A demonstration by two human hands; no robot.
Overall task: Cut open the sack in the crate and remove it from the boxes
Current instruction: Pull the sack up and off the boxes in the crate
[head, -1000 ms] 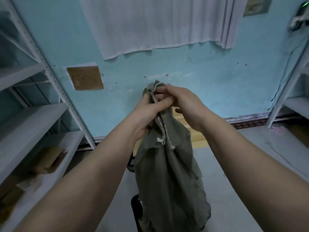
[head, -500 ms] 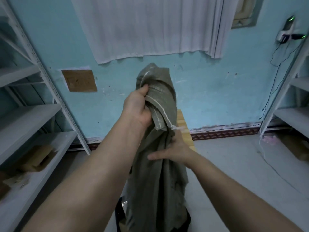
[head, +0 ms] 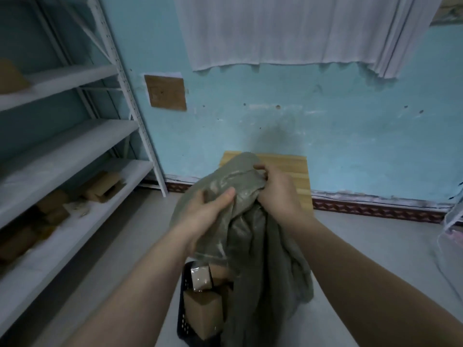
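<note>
Sack (head: 253, 236) bunched in left hand (head: 203, 216) and right hand (head: 278, 194) above boxes (head: 203, 304).

A white metal shelving rack (head: 135, 116) fills 9 o'clock, with brown cartons (head: 102, 186) lying on its lowest shelf at 8. A white curtain (head: 288, 28) hangs at 12 over the turquoise wall (head: 350, 134), which carries a cardboard patch (head: 166, 92) at 10. A wooden board (head: 293, 166) leans against the wall near centre, and patterned skirting (head: 375, 211) runs at 3.

The sack (head: 253, 246) is coarse, matt woven cloth; the boxes (head: 203, 306) are brown cardboard, one under glossy tape; the crate (head: 184, 316) is black perforated plastic.
</note>
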